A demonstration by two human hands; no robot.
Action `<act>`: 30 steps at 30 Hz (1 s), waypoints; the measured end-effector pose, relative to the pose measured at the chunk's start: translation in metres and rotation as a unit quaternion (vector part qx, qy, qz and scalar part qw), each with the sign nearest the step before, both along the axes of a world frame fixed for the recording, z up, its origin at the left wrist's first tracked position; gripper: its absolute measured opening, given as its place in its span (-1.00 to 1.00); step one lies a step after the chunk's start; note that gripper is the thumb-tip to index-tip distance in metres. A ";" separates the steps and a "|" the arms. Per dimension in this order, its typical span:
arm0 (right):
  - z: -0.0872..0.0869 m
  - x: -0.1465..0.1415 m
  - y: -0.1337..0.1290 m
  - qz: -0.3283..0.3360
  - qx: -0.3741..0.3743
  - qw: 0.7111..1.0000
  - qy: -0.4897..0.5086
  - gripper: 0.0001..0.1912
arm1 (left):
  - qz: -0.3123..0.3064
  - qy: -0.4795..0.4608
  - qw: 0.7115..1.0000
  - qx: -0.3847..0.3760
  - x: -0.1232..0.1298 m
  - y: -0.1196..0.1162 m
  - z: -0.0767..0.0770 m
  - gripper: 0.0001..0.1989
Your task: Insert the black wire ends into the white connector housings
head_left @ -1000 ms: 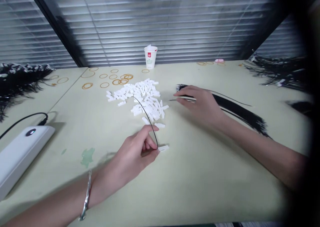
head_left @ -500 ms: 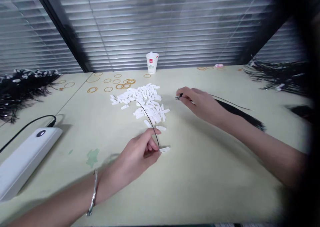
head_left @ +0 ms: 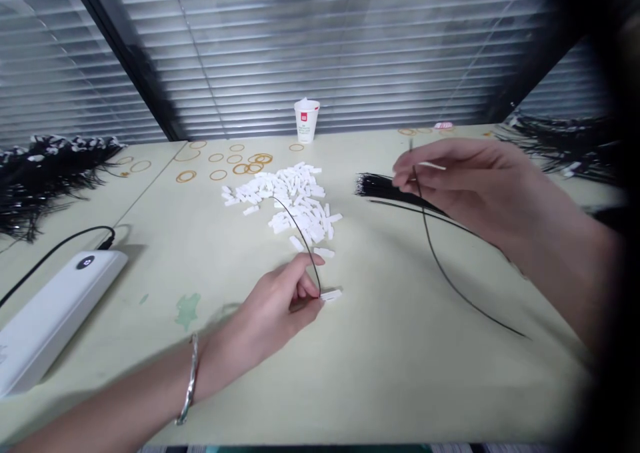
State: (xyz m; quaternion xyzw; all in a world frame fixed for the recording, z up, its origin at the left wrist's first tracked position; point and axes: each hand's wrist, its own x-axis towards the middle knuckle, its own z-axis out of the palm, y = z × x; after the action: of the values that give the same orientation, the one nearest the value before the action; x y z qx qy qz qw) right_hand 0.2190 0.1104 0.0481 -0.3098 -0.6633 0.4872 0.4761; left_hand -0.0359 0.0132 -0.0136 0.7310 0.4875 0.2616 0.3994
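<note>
My left hand (head_left: 273, 296) pinches a thin black wire (head_left: 302, 234) close to a small white strip (head_left: 331, 295) on the table. From the fingertips the wire arches up and away toward a loose pile of small white pieces (head_left: 303, 200). On the right, my right hand (head_left: 465, 176) is raised, with another thin black wire (head_left: 440, 263) between its fingers; its long end curves down to the right. A short white sliver (head_left: 433, 166) shows by those fingers, its kind unclear. Beneath that hand lies a bundle of black wires (head_left: 377, 186), partly hidden by it.
A white paper cup (head_left: 306, 121) stands at the back by the blinds. Orange rubber bands (head_left: 254, 166) lie behind the pile. At left are a white power bank (head_left: 63, 316) with a cable and a heap of black wires (head_left: 50, 180); another dark heap (head_left: 560, 146) is far right.
My right hand has risen from the black bundle and moved right and closer, bringing up a single wire. One wire now lies in front of the bundle. My left hand has stayed in place.
</note>
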 end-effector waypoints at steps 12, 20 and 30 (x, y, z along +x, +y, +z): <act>-0.035 -0.042 -0.035 0.006 -0.049 0.997 -0.059 -0.92 | 0.005 0.003 1.000 0.000 0.001 -0.001 0.003 -0.63; -0.059 -0.066 -0.072 0.023 0.055 0.987 -0.147 -0.91 | -0.004 -0.006 1.000 0.002 0.001 -0.001 0.001 -0.61; -0.061 -0.066 -0.073 0.005 0.095 0.983 -0.158 -0.88 | -0.008 0.015 1.000 0.017 0.001 -0.002 0.005 -0.60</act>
State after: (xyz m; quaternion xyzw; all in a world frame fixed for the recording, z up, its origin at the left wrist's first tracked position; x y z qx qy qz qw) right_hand 0.1529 0.0373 -0.0128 -0.3326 -0.7750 0.3692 0.3906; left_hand -0.0349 0.0112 -0.0083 0.7453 0.4831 0.2557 0.3818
